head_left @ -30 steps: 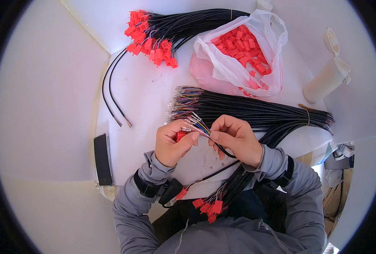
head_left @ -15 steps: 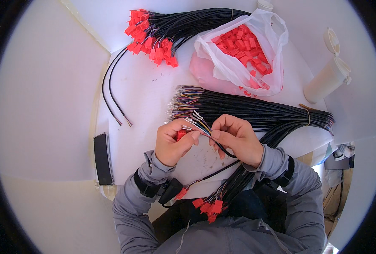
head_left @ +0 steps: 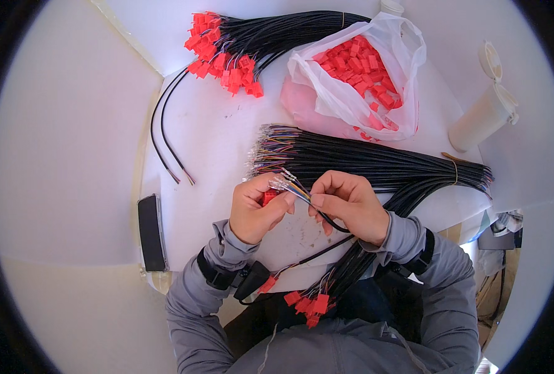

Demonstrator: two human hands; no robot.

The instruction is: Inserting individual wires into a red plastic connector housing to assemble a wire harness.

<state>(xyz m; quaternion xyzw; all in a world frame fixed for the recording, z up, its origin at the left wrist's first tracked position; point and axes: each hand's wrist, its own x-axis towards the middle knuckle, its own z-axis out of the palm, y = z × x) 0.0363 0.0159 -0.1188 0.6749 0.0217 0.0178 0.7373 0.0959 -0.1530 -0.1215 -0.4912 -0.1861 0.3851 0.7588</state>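
My left hand [head_left: 254, 213] is closed, with a red connector housing [head_left: 269, 197] held in its curled fingers. A black multi-wire cable [head_left: 335, 225] is pinched in my right hand [head_left: 353, 207], near where its sheath ends. From there thin coloured wires [head_left: 299, 189] with silvery crimped tips point toward my left thumb and index finger. The tips lie close to the left fingertips, and I cannot tell whether they touch. Just beyond both hands lies a thick bundle of black cables [head_left: 358, 159] with bare crimped ends at its left.
An open white plastic bag [head_left: 317, 103] of red housings stands at the back, beside a cable bundle with red connectors [head_left: 227, 68]. Two loose cables [head_left: 163, 134] and a dark phone-like slab [head_left: 152, 234] lie left. A cream canister [head_left: 481, 118] stands right. Several connector-fitted cables [head_left: 314, 305] hang near my lap.
The coloured wires have swung slightly left and down, and their tips sit closer together beside my left fingers. Both hands have barely shifted.
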